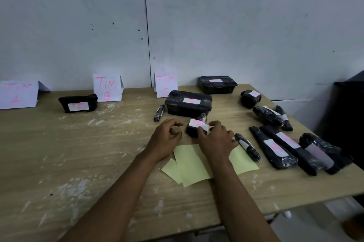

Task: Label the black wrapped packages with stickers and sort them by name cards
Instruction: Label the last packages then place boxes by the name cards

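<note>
Against the grey wall (236, 25), three name cards (107, 88) stand on the wooden table (78, 153). The right hand (216, 139) pinches a white sticker (199, 124) onto a small black package (194, 131) at mid-table, above yellow sheets (195, 165). The left hand (167, 137) hovers beside it, fingers loosely curled, holding nothing.

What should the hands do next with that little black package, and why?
Probably press the white sticker flat onto the small black package. The right hand pinches its edge, which seems to stick up, while the left hand hovers beside, holding nothing.
</note>
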